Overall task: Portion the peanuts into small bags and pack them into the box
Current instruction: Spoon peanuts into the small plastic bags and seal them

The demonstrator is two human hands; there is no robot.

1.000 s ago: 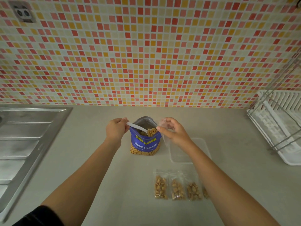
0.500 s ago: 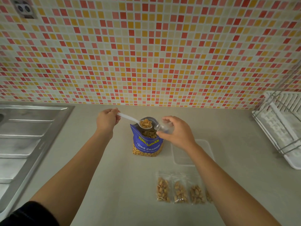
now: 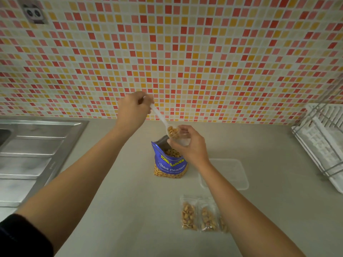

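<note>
Head: peanuts (image 3: 171,131) in spoon (image 3: 163,121) (heaped)

Pale beige countertop (image 3: 115,210), meeting a mosaic-tiled wall at the back. Standing upright near the middle, an opened blue peanut bag (image 3: 169,165), top gaping. Just to its right, a clear plastic box (image 3: 232,171), lying flat and partly crossed by a forearm. Nearer the front edge, a row of small filled bags (image 3: 199,215): 2 plainly visible side by side, a 3rd half hidden. Set in at far left, a steel sink drainboard (image 3: 31,156); at far right, a white dish rack (image 3: 323,145).
</note>
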